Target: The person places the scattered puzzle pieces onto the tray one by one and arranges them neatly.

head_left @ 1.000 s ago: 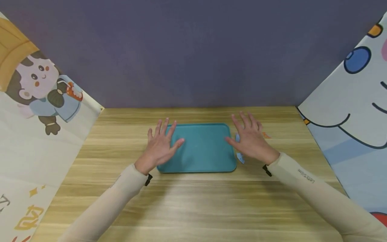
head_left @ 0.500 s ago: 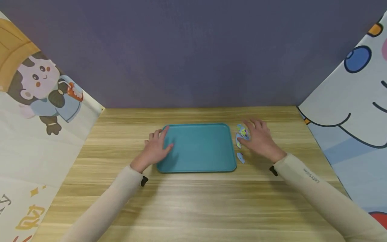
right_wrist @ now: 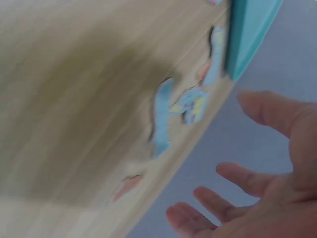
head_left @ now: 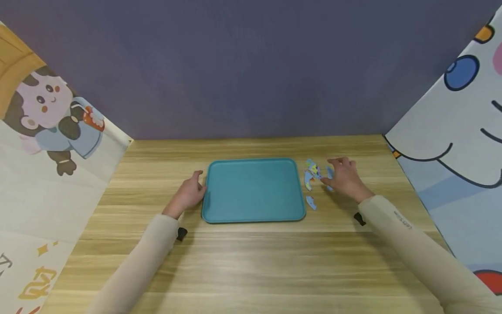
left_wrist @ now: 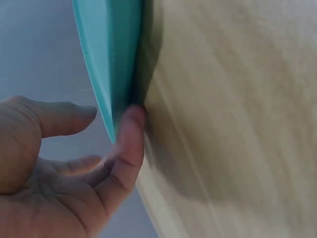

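A teal rectangular tray [head_left: 254,190] lies on the table. At its left edge is my left hand [head_left: 187,195]. In the left wrist view, one finger [left_wrist: 130,134] lies against the tray's underside near the tabletop, while the thumb [left_wrist: 69,119] stays apart from the rim. Several thin, flat puzzle-like pieces lie right of the tray, among them a light-blue strip [right_wrist: 162,118], a multicoloured piece [right_wrist: 191,105] and an orange one [right_wrist: 128,186]. Over these pieces hovers my right hand [head_left: 345,178], thumb and fingers spread apart, holding nothing.
The wood-grain table [head_left: 251,266] ends at a dark purple-grey wall [head_left: 251,69] at the back. Cartoon-printed panels flank it, a left panel [head_left: 35,192] and a right panel [head_left: 462,209]. One small blue piece [head_left: 311,203] lies near the tray's right front corner.
My left hand has moved left and down from over the tray to its left edge. The right hand has shifted right and lowered, uncovering the flat pieces.
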{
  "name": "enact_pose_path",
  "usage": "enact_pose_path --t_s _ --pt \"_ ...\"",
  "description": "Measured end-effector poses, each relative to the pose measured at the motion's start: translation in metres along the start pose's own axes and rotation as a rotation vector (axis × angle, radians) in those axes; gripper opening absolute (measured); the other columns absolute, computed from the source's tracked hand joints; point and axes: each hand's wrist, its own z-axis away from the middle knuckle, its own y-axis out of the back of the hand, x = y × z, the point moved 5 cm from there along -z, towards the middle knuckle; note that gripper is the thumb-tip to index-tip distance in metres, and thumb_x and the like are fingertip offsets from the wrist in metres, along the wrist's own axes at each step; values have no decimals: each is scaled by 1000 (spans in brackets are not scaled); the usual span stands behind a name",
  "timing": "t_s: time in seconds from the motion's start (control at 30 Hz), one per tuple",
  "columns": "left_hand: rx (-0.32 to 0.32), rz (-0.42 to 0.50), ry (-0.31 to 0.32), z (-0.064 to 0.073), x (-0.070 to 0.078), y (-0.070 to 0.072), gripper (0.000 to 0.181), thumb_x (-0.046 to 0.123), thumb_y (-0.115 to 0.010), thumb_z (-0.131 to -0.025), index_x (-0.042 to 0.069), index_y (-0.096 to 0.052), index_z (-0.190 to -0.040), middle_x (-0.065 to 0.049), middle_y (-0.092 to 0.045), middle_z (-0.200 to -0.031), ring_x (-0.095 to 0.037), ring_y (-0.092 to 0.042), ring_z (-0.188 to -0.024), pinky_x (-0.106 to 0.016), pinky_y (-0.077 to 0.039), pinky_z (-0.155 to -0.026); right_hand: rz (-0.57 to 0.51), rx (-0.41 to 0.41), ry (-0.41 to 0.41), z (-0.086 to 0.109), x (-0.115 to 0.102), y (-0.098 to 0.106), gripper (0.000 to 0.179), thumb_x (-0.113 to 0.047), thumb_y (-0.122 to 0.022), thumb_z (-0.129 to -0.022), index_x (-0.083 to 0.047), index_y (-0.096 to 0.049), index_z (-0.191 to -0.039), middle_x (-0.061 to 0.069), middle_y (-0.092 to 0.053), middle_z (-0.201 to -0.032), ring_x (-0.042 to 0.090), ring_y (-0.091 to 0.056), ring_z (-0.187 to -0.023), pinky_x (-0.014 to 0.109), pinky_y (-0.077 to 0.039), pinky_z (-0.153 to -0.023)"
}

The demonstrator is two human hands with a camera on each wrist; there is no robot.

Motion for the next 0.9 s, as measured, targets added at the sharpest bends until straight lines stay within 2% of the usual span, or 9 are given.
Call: enact_pose_path --t_s 0.17,0.27,0.4,0.6,0.73,0.9 --pt "-10 -12 0 -1 -4 -4 56 8 -54 -94 -5 -28 -142 -21 -64 -101 -24 -62 -80 -37 -51 -70 6 -64 -48 -5 13 -8 71 -25 -66 -88 11 -32 -138 40 -26 -132 55 -26 -116 61 -32 -93" --pt "-17 -12 -17 -2 -6 -5 54 6 -54 -93 -6 -30 -140 -20 -65 -99 -22 -62 -78 -36 -50 -69 12 -81 -60 -8 18 -11 69 -25 -65 -88 13 -33 -137 41 -30 -130 56 -28 -118 62 -29 -97" --pt "-36 -14 -37 -4 -7 -6 52 5 -54 -94 -7 -32 -139 -19 -65 -97 -21 -61 -77 -35 -50 -68 9 -77 -48 -10 20 -15 66 -23 -65 -88 15 -36 -134 39 -39 -124 55 -33 -116 60 -27 -98" --pt "-80 9 -24 -5 -8 -9 52 5 -51 -95 -5 -28 -141 -19 -65 -98 -18 -61 -71 -33 -50 -65 -3 -57 -48 -11 22 -23 58 -16 -66 -86 13 -43 -130 34 -46 -113 50 -44 -105 56 -35 -91" --pt "-89 24 -27 -6 -7 -10 52 4 -51 -96 -6 -28 -141 -21 -64 -100 -18 -61 -71 -33 -50 -64 -15 -48 -86 -10 26 -24 60 -14 -66 -86 14 -40 -131 35 -45 -114 49 -45 -105 57 -37 -90" --pt "-87 26 -31 -6 -7 -11 52 4 -51 -95 -6 -28 -141 -21 -64 -99 -19 -61 -71 -33 -50 -65 -17 -55 -129 -5 31 -22 57 -15 -65 -87 15 -40 -128 31 -53 -109 43 -52 -100 52 -44 -84"
